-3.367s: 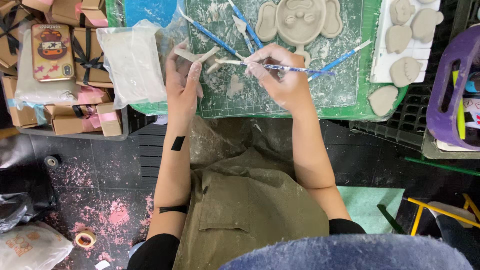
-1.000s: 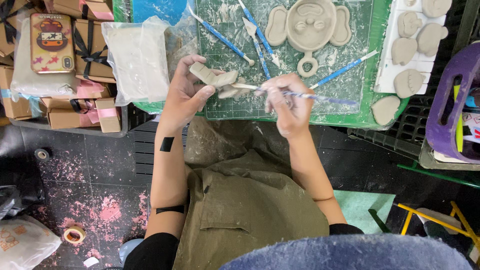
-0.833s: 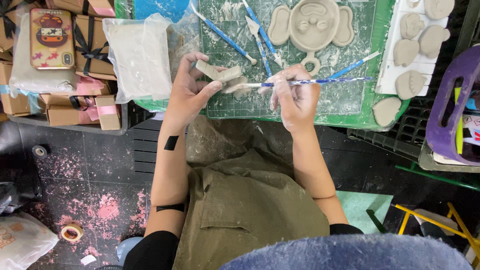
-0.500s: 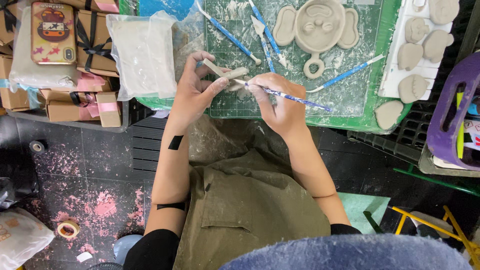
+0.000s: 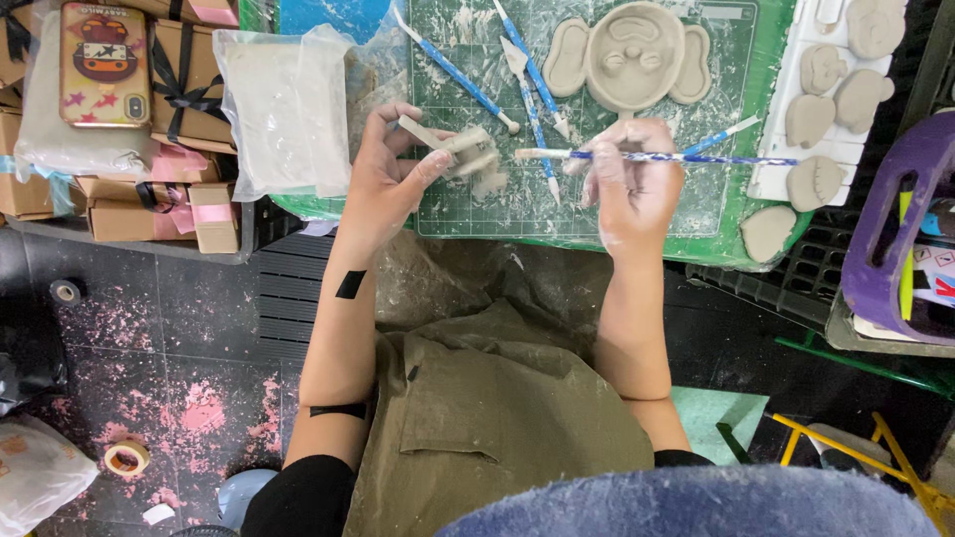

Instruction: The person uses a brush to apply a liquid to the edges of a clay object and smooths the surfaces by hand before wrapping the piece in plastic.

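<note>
Currently left hand (image 5: 390, 179) is curled around a small grey clay piece (image 5: 460, 154), thumb and fingers pinching it, held just above the near-left part of the green cutting mat (image 5: 686, 214). Right hand (image 5: 629, 184) is closed on a blue modelling tool (image 5: 657, 156), gripped near its left third; the tool lies roughly horizontal, pale tip pointing to 9 o'clock toward the clay piece. Tip and clay sit near each other; can't tell if they touch.

On the mat at 12 o'clock from the right hand: flat clay animal face (image 5: 629, 58) with two big ears, lying face up. Between the two hands, towards 12 o'clock, three more blue tools (image 5: 460, 75) lie loose at a slant across the mat.

At 2 o'clock from the right hand: white tray (image 5: 786, 109) carrying several small flat clay shapes, one more clay disc (image 5: 768, 231) off the tray at the mat's near-right corner.

At 9 o'clock from the left hand: clear plastic bag (image 5: 284, 109) of pale clay, just beside the mat edge. Further left, brown cardboard boxes (image 5: 179, 89) tied with black ribbon, with a phone (image 5: 103, 65) in a patterned case on top.

Olive apron (image 5: 487, 428) covers the lap. Roll of tape (image 5: 126, 457) on the floor at 7 o'clock.
</note>
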